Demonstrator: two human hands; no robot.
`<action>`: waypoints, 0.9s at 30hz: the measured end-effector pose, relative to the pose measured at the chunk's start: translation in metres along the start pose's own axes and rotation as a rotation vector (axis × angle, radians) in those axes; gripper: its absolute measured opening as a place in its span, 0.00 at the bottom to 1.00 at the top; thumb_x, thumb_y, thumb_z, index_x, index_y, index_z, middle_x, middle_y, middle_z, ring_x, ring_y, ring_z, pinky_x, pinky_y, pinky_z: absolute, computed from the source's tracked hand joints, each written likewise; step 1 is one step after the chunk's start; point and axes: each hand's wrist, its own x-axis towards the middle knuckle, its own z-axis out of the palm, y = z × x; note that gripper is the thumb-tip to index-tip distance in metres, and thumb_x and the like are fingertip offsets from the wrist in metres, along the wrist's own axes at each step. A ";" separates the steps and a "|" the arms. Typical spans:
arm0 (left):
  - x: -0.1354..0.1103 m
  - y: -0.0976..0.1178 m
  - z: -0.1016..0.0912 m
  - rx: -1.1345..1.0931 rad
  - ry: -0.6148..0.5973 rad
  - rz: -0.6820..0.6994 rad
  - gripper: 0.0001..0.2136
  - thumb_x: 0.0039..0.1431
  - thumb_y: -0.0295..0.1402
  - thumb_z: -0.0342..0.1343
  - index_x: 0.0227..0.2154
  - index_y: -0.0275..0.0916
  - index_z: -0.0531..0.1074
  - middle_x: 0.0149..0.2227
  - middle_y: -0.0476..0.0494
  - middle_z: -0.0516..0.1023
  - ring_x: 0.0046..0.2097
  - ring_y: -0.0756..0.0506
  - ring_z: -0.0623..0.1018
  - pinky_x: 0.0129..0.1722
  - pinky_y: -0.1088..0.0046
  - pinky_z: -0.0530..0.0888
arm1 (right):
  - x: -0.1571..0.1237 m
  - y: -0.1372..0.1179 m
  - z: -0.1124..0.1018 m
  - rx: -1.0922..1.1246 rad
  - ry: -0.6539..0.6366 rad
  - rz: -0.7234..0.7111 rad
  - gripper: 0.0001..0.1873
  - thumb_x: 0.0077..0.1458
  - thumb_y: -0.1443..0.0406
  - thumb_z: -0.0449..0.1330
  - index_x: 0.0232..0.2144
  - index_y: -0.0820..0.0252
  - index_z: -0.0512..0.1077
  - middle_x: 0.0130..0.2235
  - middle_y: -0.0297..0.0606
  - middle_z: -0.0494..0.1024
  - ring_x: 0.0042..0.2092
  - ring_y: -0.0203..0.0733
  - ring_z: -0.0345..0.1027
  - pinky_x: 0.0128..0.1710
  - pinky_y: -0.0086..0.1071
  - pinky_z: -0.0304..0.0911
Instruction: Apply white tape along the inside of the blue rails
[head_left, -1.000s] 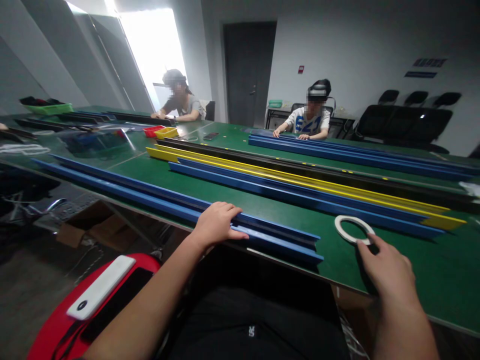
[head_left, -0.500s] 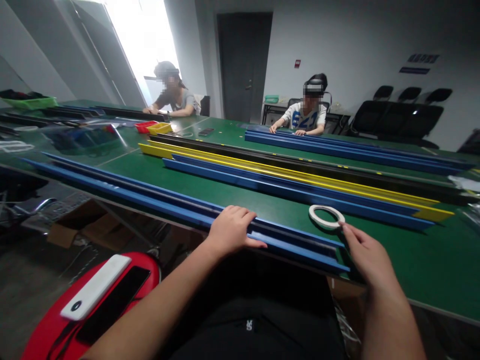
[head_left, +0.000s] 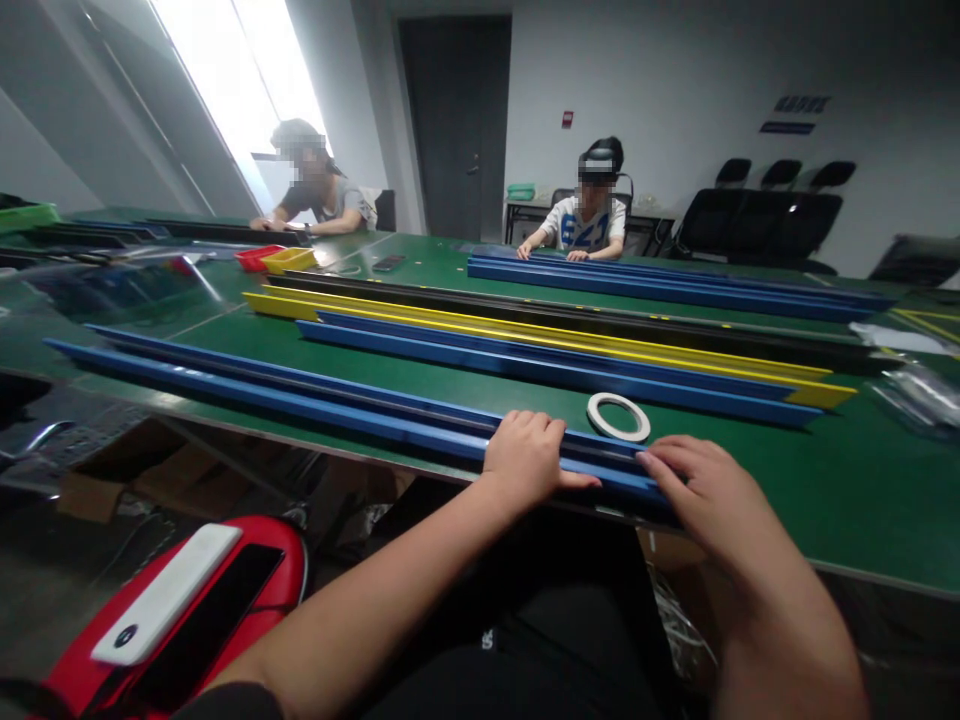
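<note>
A long blue channel rail (head_left: 300, 400) lies along the near edge of the green table (head_left: 862, 510). My left hand (head_left: 525, 458) rests on top of the rail near its right end, fingers curled over it. My right hand (head_left: 694, 480) covers the rail's right end, fingers bent down onto it. A white tape ring (head_left: 618, 416) lies flat on the table just beyond both hands, touched by neither.
More blue rails (head_left: 547, 365), a yellow rail (head_left: 540, 338) and a black rail (head_left: 570, 318) lie across the table. Two seated people (head_left: 589, 215) work at the far side. Red and yellow bins (head_left: 274, 260) sit far left. A red bag with a phone (head_left: 172, 620) is at my left.
My right hand left the tape ring and moved left onto the end of the near blue rail. My left hand slid right along the rail. The view swung to the right.
</note>
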 end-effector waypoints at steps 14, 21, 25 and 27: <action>-0.016 -0.023 -0.037 -0.181 -0.104 0.208 0.12 0.64 0.41 0.54 0.45 0.42 0.72 0.44 0.41 0.75 0.47 0.42 0.74 0.47 0.65 0.68 | 0.007 -0.019 0.021 0.003 -0.256 0.038 0.27 0.62 0.47 0.46 0.29 0.53 0.78 0.31 0.37 0.80 0.31 0.42 0.71 0.29 0.33 0.58; -0.047 -0.091 -0.058 0.016 -0.241 0.037 0.13 0.56 0.44 0.61 0.40 0.44 0.74 0.38 0.44 0.77 0.40 0.42 0.77 0.39 0.67 0.69 | 0.004 -0.023 0.022 0.002 -0.215 0.020 0.24 0.62 0.48 0.49 0.31 0.52 0.78 0.34 0.37 0.80 0.33 0.42 0.72 0.31 0.33 0.60; -0.052 -0.099 -0.060 0.096 -0.233 0.034 0.10 0.60 0.43 0.58 0.34 0.42 0.73 0.36 0.44 0.77 0.39 0.43 0.76 0.38 0.67 0.68 | 0.004 -0.027 0.024 -0.013 -0.140 -0.078 0.20 0.62 0.49 0.51 0.34 0.52 0.77 0.41 0.39 0.79 0.43 0.46 0.71 0.42 0.38 0.64; -0.054 -0.096 -0.059 0.095 -0.202 0.043 0.09 0.60 0.41 0.57 0.36 0.41 0.74 0.36 0.43 0.77 0.40 0.42 0.76 0.40 0.66 0.68 | 0.004 -0.026 0.025 -0.063 -0.037 -0.126 0.19 0.60 0.49 0.54 0.42 0.52 0.76 0.48 0.41 0.77 0.49 0.50 0.69 0.48 0.41 0.63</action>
